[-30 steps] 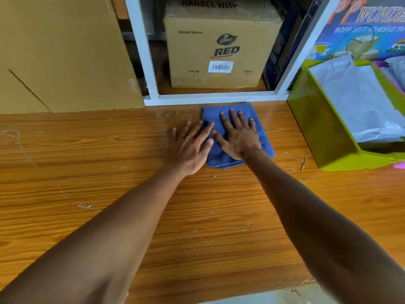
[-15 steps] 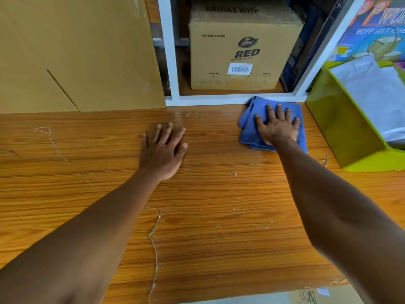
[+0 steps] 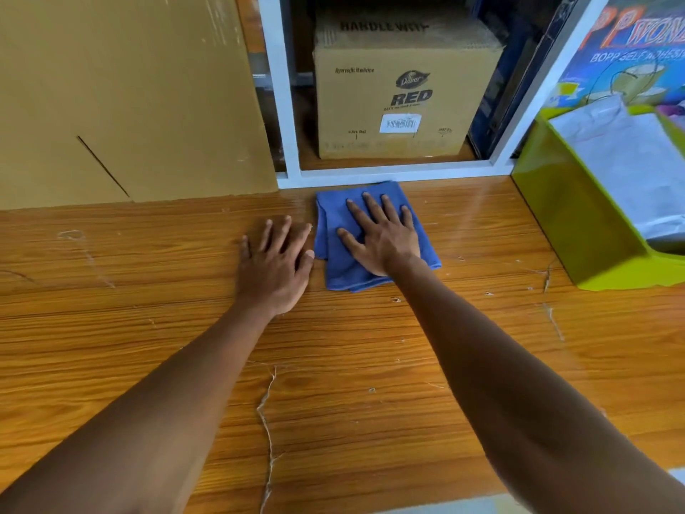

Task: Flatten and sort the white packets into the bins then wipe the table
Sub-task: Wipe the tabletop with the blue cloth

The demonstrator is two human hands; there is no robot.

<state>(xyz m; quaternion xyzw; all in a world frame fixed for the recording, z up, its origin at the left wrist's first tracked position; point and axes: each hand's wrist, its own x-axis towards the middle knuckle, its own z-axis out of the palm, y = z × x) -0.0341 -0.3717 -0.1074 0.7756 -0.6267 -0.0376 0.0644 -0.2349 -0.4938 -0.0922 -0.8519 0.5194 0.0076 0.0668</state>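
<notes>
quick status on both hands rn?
Left hand: open, fingers straight, flat on the scratched wooden table, holding nothing.
Right hand: open, fingers spread, pressing the folded blue cloth onto the table.

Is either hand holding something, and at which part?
Nothing is gripped. The right hand presses flat on the middle of the blue cloth; the left hand rests flat on the table.

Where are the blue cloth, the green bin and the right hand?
blue cloth (image 3: 341, 270): head view, bare front-left corner.
green bin (image 3: 571, 213): head view, left outer wall.
right hand (image 3: 385, 239): head view, back of hand.
</notes>
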